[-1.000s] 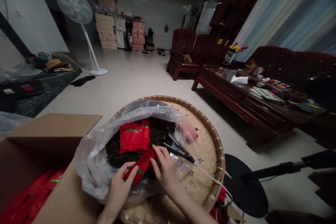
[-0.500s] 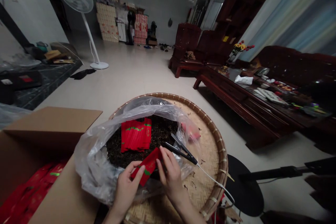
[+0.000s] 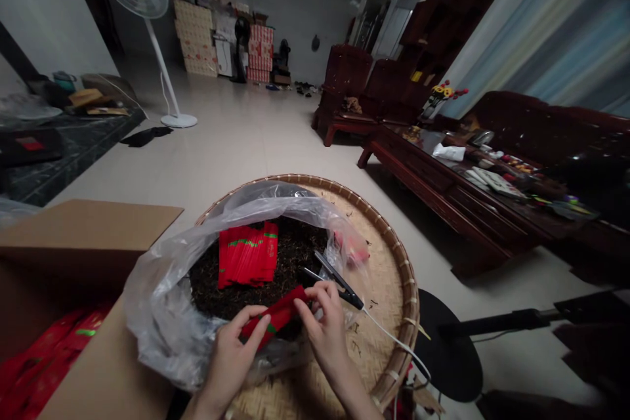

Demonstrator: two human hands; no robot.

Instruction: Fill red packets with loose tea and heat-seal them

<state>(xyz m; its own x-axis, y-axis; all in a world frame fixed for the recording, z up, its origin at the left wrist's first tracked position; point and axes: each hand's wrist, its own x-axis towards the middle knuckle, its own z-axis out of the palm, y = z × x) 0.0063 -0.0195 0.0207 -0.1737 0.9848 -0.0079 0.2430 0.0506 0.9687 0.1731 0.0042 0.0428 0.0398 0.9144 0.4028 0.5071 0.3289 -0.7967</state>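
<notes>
Pinching is seen at both ends of one red packet [image 3: 278,316], held over the near side of the open plastic bag [image 3: 157,328] on the round tray [image 3: 406,262]. Its near-left end is gripped by thumb and fingers of the left hand [image 3: 233,348], its far-right end by those of the right hand [image 3: 325,328]. Long axis is slanted from left grip away to right grip. Whether the packet is filled cannot be told. The black clamp [image 3: 339,279] is laid just beyond the right hand, the nearer one, toward the tray's right edge; jaws spread, tips pointed far-left. Stacked red packets [image 3: 249,256] are set on dark leaves [image 3: 301,234] inside the bag, beyond the left hand.
</notes>
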